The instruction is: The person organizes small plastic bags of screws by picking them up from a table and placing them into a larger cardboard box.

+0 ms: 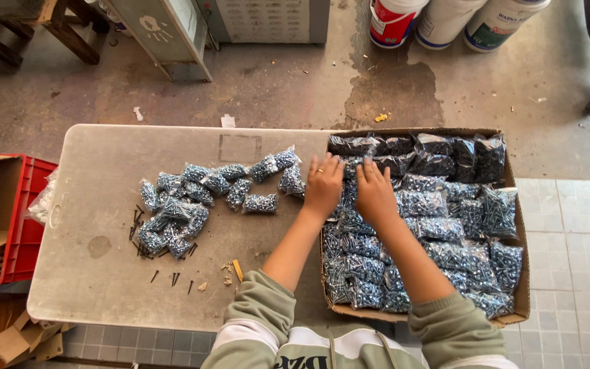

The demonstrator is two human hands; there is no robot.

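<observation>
Head view, looking straight down: green sleeves (445, 328) are entering from the bottom edge, both forearms reaching up into a cardboard box (520, 301) sitting at the right end of the worktop (104, 273). Clear screw packets (438, 229) are filling the box in rows, long axes mostly running left to right. The left hand (324, 186) is lying flat at the box's left wall, fingers spread, grip open, pressing on packets there. The right hand (375, 191) is resting just beside it, fingers also extended and laid on the packets, holding nothing. The packets under the fingertips are lying directly ahead of both hands; the right is nearer the box's middle. Left of the hands, a loose pile of packets (199, 198) is lying on the worktop with stray black screws (172, 277). A red crate (25, 232) is standing at the left end. Farthest off, three white buckets (438, 20) with coloured labels are standing on the concrete floor (295, 82).
</observation>
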